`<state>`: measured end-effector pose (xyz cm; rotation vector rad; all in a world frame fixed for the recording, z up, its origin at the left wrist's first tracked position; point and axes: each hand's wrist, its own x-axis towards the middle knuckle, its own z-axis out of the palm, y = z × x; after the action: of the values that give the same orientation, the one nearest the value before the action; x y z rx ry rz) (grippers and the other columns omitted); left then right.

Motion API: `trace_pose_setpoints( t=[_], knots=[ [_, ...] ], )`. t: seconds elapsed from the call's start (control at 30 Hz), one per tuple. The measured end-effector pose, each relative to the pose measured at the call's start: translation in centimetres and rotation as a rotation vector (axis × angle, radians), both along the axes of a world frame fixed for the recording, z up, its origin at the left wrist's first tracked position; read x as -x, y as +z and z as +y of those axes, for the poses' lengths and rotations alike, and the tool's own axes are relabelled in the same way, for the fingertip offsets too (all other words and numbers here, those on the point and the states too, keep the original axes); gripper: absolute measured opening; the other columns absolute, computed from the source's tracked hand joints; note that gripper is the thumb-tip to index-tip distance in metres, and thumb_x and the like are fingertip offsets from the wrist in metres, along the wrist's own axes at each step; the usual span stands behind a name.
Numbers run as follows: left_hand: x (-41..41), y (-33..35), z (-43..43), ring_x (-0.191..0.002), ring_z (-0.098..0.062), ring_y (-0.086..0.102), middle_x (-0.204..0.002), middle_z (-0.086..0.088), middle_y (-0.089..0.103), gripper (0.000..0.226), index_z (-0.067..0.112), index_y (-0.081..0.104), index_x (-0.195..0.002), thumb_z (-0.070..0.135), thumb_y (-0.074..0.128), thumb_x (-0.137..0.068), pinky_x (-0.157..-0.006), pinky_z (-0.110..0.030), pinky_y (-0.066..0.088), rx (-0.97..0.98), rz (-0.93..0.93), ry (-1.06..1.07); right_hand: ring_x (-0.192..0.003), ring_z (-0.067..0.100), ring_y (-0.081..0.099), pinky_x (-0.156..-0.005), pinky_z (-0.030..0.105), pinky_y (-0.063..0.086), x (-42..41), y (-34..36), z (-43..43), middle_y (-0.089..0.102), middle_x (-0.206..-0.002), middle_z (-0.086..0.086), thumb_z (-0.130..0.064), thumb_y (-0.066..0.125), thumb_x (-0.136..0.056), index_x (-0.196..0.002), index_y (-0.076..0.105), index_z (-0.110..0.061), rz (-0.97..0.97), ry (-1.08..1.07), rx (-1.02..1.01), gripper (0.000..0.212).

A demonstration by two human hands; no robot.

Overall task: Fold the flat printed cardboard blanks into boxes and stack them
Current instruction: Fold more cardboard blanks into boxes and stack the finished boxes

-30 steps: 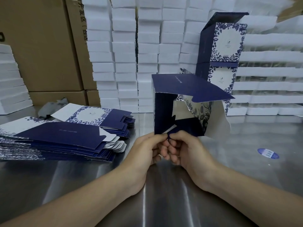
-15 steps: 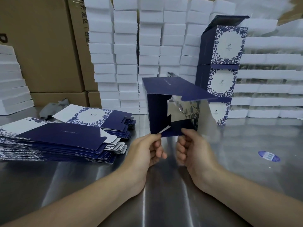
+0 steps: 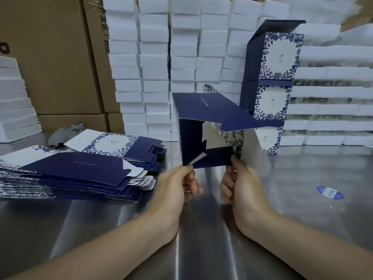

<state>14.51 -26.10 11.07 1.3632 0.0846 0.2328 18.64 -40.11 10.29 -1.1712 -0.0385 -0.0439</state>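
Box (image 3: 210, 126) half-folded, raised above table; left hand (image 3: 177, 184) & right hand (image 3: 240, 184) pinching its bottom corners.

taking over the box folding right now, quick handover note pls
Left hand: pinches the near left corner of the half-folded box.
Right hand: pinches its near right flap.
Box held above the steel table, near end open.
Done: stack of three folded boxes, back right.
Left: close this box, stack it, then fold the pile of flat blanks on the left.
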Motion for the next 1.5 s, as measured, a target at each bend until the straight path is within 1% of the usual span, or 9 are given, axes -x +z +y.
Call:
trace_pose_setpoints(
  t=[0.13,0.5,0.7,0.87,1.0,1.1,1.23,1.37,1.5],
  knots=[
    [0.0,0.2,0.0,-0.059,-0.017,0.061,-0.058,-0.006,0.053,0.035,0.017,0.055,-0.067,0.020,0.056,-0.102,-0.064,-0.032,0.039,-0.003,0.019,-0.003,-0.048,0.013,0.014,-0.039,0.023,0.018,-0.1,-0.4,0.0,0.019,-0.057,-0.003,-0.017,0.045,-0.106,-0.073,0.031,-0.026,-0.043,-0.010,0.012,0.037],
    [0.0,0.3,0.3,-0.061,-0.017,0.063,-0.059,-0.005,0.054,0.035,0.017,0.056,-0.066,0.023,0.060,-0.101,-0.068,-0.031,0.043,-0.016,0.005,-0.118,-0.041,0.016,0.031,-0.040,0.025,0.025,1.0,0.1,0.3,0.033,-0.049,0.002,-0.028,0.061,-0.104,-0.062,0.049,-0.019,-0.134,0.154,0.145,0.045],
    [0.1,0.2,0.4,-0.063,-0.017,0.060,-0.076,-0.022,0.061,0.034,0.014,0.064,-0.068,0.026,0.061,-0.099,-0.069,-0.032,0.041,-0.094,-0.055,-0.228,-0.044,0.018,0.047,-0.048,0.026,0.038,1.2,0.0,0.3,0.044,-0.049,0.008,-0.027,0.059,-0.102,-0.058,0.062,-0.015,-0.153,0.236,0.198,0.045],
    [0.0,0.1,0.7,-0.069,-0.023,0.067,-0.084,-0.024,0.073,0.030,0.008,0.066,-0.078,0.025,0.058,-0.101,-0.079,-0.039,0.042,-0.143,-0.064,-0.310,-0.042,0.018,0.045,-0.046,0.022,0.041,1.1,-0.1,0.0,0.043,-0.053,0.015,-0.029,0.058,-0.101,-0.073,0.062,0.001,-0.169,0.250,0.217,0.042],
    [0.0,0.2,0.3,-0.066,-0.015,0.067,-0.071,-0.009,0.071,0.038,0.022,0.071,-0.064,0.028,0.061,-0.100,-0.067,-0.028,0.044,-0.133,-0.044,-0.255,-0.037,0.014,0.045,-0.042,0.021,0.035,0.9,0.0,0.2,0.040,-0.048,0.006,-0.038,0.052,-0.107,-0.070,0.058,-0.005,-0.112,0.167,0.187,0.050],
    [-0.2,0.0,-0.1,-0.077,-0.015,0.072,-0.087,-0.007,0.077,0.016,0.019,0.077,-0.102,0.032,0.070,-0.097,-0.064,-0.027,0.051,0.001,-0.024,-0.131,-0.038,0.017,0.032,-0.040,0.024,0.028,0.8,-0.1,0.3,0.032,-0.045,0.003,-0.031,0.053,-0.107,-0.059,0.052,-0.013,-0.089,0.112,0.154,0.051],
    [-0.7,-0.4,0.0,-0.092,-0.016,0.079,-0.113,0.002,0.079,0.059,0.032,0.050,-0.147,0.021,0.076,-0.095,-0.075,-0.038,0.065,0.099,-0.103,0.036,-0.038,0.018,0.031,-0.038,0.023,0.029,0.9,-0.1,0.4,0.034,-0.043,0.001,-0.025,0.055,-0.105,-0.055,0.050,-0.015,-0.113,0.075,0.238,0.052],
    [-0.9,-0.7,0.1,-0.111,-0.020,0.074,-0.117,0.008,0.076,0.061,0.050,0.053,-0.127,0.024,0.079,-0.078,-0.103,-0.057,0.056,0.119,-0.184,0.160,-0.043,0.021,0.036,-0.046,0.034,0.028,0.8,-0.2,0.1,0.039,-0.051,0.003,-0.036,0.059,-0.093,-0.055,0.049,-0.020,-0.219,0.010,0.390,0.042],
    [-1.0,-0.7,0.2,-0.108,-0.018,0.074,-0.111,0.011,0.077,0.054,0.052,0.056,-0.121,0.024,0.071,-0.077,-0.104,-0.056,0.055,0.124,-0.166,0.202,-0.053,0.020,0.043,-0.051,0.034,0.037,0.6,-0.2,-0.4,0.050,-0.062,0.004,-0.055,0.059,-0.075,-0.079,0.055,-0.023,-0.367,-0.044,0.532,0.033]
  ],
)
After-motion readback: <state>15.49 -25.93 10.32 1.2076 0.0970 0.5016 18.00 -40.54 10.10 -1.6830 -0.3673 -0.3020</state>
